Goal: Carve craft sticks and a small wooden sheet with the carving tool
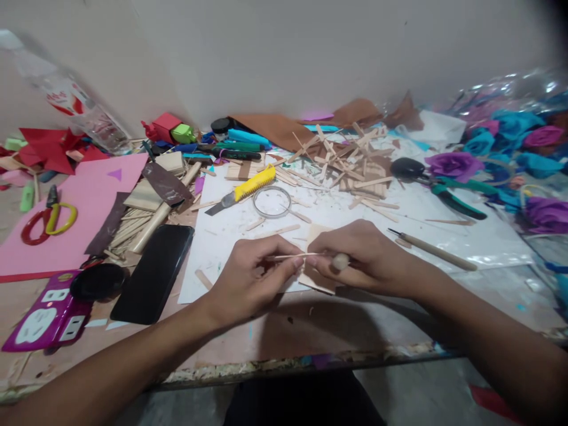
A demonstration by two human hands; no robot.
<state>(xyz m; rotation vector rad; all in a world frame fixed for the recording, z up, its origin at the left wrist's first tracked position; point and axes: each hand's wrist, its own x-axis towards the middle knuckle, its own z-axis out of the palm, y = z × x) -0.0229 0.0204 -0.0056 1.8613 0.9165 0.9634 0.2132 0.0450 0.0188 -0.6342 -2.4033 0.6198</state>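
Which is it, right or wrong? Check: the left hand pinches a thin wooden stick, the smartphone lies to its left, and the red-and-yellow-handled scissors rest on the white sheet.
Wrong: the head view shows the scissors resting on the pink sheet, not the white sheet. The left hand does pinch a thin wooden stick, and the smartphone lies to its left.
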